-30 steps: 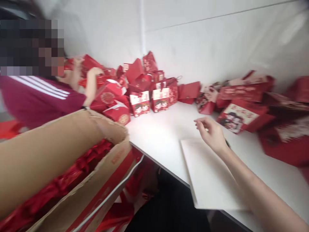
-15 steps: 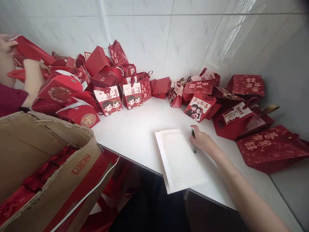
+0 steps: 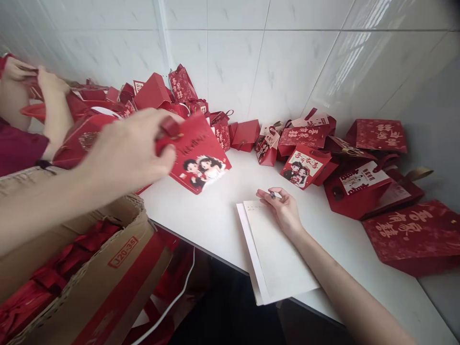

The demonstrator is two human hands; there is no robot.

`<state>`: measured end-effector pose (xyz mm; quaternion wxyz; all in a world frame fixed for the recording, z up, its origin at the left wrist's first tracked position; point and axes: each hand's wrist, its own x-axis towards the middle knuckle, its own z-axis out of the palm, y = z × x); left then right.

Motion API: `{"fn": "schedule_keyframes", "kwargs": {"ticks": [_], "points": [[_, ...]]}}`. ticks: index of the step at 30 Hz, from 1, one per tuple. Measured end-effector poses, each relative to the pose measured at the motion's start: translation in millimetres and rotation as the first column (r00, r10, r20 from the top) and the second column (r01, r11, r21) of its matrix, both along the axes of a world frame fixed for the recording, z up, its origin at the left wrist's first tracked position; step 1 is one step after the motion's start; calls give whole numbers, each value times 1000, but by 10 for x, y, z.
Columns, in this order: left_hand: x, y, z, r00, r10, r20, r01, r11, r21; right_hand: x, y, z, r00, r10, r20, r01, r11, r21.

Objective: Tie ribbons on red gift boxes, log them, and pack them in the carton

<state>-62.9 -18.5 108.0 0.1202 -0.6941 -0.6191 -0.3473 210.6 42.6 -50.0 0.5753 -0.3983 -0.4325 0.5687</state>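
Note:
My left hand (image 3: 134, 148), slightly blurred, reaches in from the left. Its fingers are closed on the ribbon handle of a red gift box (image 3: 201, 160) printed with a cartoon bride and groom. The box hangs tilted above the white table. My right hand (image 3: 283, 211) is closed around a dark pen (image 3: 272, 195), mostly hidden by the fingers. That hand rests over the top right part of an open notebook (image 3: 278, 263). Faint handwriting shows along the page's top edge. The notebook's lower end overhangs the table's front edge.
Several red gift boxes (image 3: 304, 167) line the tiled wall, with more piled at the left. An open cardboard box (image 3: 118, 282) holding red items stands at front left. A co-worker's hands (image 3: 50, 86) handle something red at far left. A white cable (image 3: 179, 287) hangs below the table.
My left hand has come into view with a gift box. My right hand has moved left with the pen, from beside the notebook onto its top. The co-worker's hands have shifted.

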Motion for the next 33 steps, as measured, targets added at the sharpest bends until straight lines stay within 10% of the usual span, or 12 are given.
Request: {"fn": "schedule_keyframes", "kwargs": {"ticks": [5,15,22,33], "points": [[197,360,-398,960,-46,-276,-1,986,-166,-73,-42,-201,993,-70,91,65,996,60],[58,714,-1217,981,-65,183,76,996,-52,-100,-49,-179,836,-110,537,83,994,74],[74,721,-1278,956,-1,294,66,975,-211,-87,-79,-191,663,-145,735,53,988,147],[88,718,-1269,956,9,292,53,978,-204,-88,-57,-199,616,-140,775,41,989,145]]}}
